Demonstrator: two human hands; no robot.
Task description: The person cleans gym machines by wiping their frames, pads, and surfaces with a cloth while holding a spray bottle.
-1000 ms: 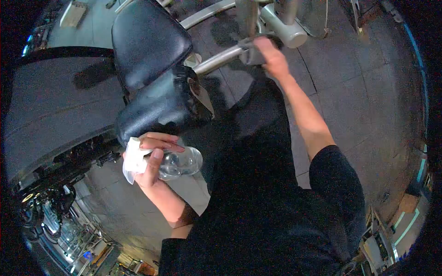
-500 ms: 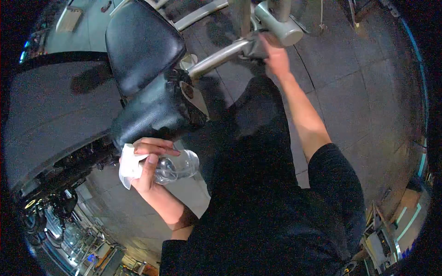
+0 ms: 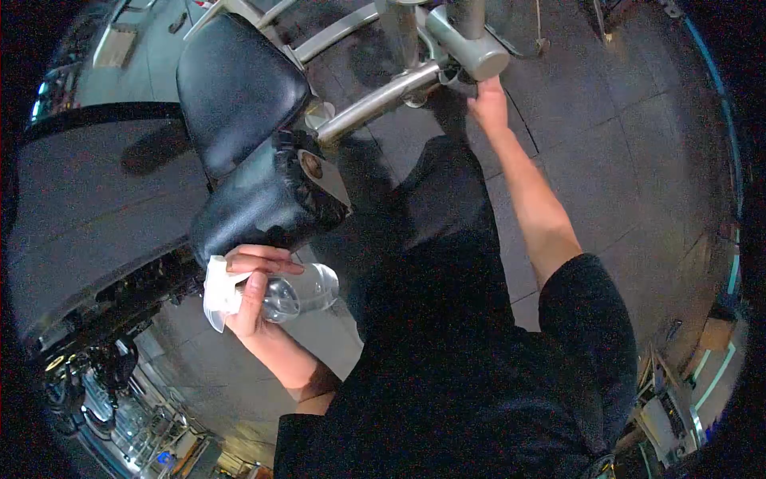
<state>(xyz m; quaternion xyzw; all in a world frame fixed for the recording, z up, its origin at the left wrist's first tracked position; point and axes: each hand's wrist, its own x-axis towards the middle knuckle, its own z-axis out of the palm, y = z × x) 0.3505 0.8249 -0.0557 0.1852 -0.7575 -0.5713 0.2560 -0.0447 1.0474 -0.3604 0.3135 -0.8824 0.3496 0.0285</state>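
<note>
My left hand [image 3: 254, 275] is wrapped round the neck of a clear spray bottle [image 3: 319, 286] with a white trigger head. The bottle lies on its side in my grip, close to a black padded roller [image 3: 259, 199]. On the far side, my right hand [image 3: 489, 105] reaches under the capped end of a thick metal tube [image 3: 479, 56] on the machine frame. Its fingertips are mostly hidden behind the tube. Part of a dark grey cloth [image 3: 458, 81] shows beside them, against the joint of the frame. A bare metal bar [image 3: 379, 101] runs from the roller to that joint.
A black padded seat [image 3: 239, 92] stands at upper left, beyond the roller. A dark flat machine deck [image 3: 96, 191] stretches along the left. Grey tiled floor [image 3: 598, 168] lies to the right. Several objects sit along the lower left edge, blurred by the lens.
My right hand has shifted from the side of the joint to beneath the tube's capped end, and less of the cloth shows. My left hand still holds the spray bottle. The view has moved slightly.
</note>
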